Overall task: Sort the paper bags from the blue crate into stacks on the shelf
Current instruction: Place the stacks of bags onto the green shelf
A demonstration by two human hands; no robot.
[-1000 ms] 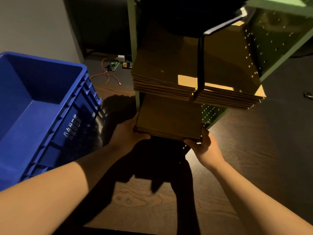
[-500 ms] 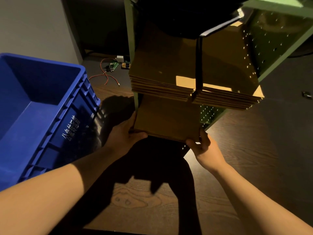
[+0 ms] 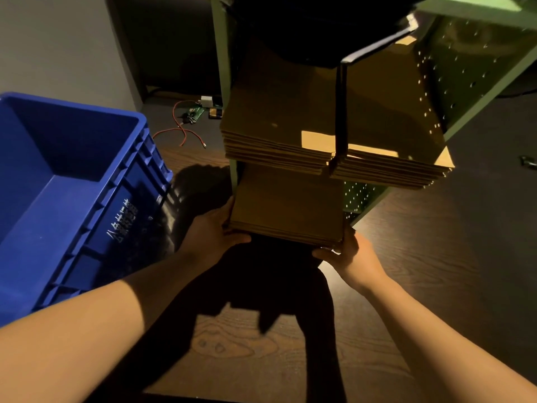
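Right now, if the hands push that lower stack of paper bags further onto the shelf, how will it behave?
The lower stack of paper bags is many loose flat layers, so it will probably shear or fan rather than move as a block. The left hand and right hand hold its near corners, which likely helps keep it square. It looks fairly heavy for paper, and should not tip.

Red wire, small circuit board on dark wood floor; grey wall.

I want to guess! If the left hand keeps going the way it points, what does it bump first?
Probably the lower stack of paper bags: the left hand already holds its near corner. Depth beyond is unclear.
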